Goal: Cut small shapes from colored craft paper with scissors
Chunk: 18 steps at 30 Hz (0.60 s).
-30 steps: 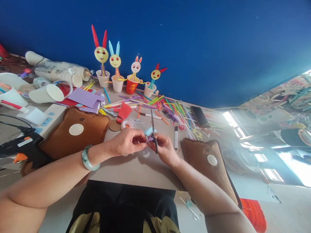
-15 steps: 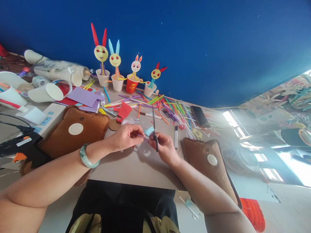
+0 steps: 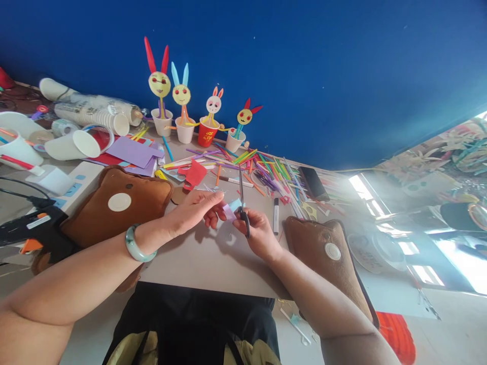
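A small piece of purple paper (image 3: 229, 212) spans the gap between my two hands above the table. My left hand (image 3: 200, 209), wearing a jade-coloured bangle (image 3: 137, 245) at the wrist, grips the paper's left edge; the thumb lies on top with the other fingers curled below. Scissors (image 3: 244, 217) with dark handles are in my right hand (image 3: 261, 234), their blades pointing up and away from me. The right fingertips also touch the paper's right edge. Just behind the purple piece is a light blue scrap (image 3: 236, 204).
Brown cushions lie left (image 3: 142, 195) and right (image 3: 323, 248) of my hands. A glue gun (image 3: 38, 228) is at far left. Behind are coloured sticks (image 3: 262, 172), a marker (image 3: 276, 215), a phone (image 3: 314, 182) and several rabbit figures in cups (image 3: 207, 134) by the blue wall.
The purple paper has turned from edge-on to showing its flat face. My left hand has rolled, its thumb now higher and its fingers lower. My right hand with the scissors has barely moved.
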Each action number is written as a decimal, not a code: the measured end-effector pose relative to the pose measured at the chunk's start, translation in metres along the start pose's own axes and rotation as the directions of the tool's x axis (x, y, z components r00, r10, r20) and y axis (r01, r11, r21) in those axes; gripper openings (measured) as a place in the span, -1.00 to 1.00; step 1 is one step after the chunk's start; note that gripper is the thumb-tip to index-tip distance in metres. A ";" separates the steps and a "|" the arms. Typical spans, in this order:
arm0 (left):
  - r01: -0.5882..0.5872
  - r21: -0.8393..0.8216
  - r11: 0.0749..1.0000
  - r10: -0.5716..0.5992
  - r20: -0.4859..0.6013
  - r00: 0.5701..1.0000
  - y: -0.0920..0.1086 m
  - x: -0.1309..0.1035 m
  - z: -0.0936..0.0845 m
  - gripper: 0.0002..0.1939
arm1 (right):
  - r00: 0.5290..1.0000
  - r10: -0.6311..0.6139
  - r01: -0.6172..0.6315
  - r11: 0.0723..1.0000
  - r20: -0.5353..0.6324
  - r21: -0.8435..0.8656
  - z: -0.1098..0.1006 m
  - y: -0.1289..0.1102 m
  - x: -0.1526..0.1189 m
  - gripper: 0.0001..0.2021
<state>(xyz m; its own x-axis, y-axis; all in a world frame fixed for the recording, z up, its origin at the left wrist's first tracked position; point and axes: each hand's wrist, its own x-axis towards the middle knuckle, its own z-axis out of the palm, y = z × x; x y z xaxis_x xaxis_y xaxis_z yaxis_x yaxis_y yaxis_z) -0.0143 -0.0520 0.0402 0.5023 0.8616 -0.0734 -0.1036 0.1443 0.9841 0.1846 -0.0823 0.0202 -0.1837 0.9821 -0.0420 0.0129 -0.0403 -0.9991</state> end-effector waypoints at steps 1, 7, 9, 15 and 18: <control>0.005 -0.007 1.000 -0.005 0.000 1.000 -0.001 0.000 0.000 -0.43 | 1.000 0.002 -0.002 1.000 -0.004 -0.007 0.000 0.000 0.000 -0.61; -0.038 0.091 0.995 0.026 0.127 0.992 -0.015 0.004 -0.002 -0.74 | 1.000 -0.001 0.001 1.000 -0.004 -0.007 0.001 0.004 0.000 -0.62; -0.069 0.118 0.991 0.054 0.125 0.991 -0.017 0.005 -0.002 -0.80 | 1.000 0.001 -0.001 1.000 0.002 0.011 0.002 0.005 -0.001 -0.63; -0.105 0.111 0.988 0.101 0.041 0.994 -0.018 0.007 -0.001 -0.82 | 1.000 0.017 -0.017 0.999 0.023 0.028 0.003 0.003 -0.002 -0.62; -0.130 0.132 0.983 0.123 0.057 0.991 -0.020 0.006 -0.001 -0.81 | 0.999 0.032 -0.033 0.999 0.020 0.038 0.003 0.004 -0.003 -0.60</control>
<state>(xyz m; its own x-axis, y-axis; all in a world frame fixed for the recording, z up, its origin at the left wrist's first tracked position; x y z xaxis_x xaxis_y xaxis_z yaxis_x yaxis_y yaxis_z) -0.0100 -0.0487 0.0201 0.5336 0.8438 0.0575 -0.0540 -0.0339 0.9980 0.1824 -0.0859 0.0160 -0.2028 0.9764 -0.0739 -0.0188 -0.0793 -0.9967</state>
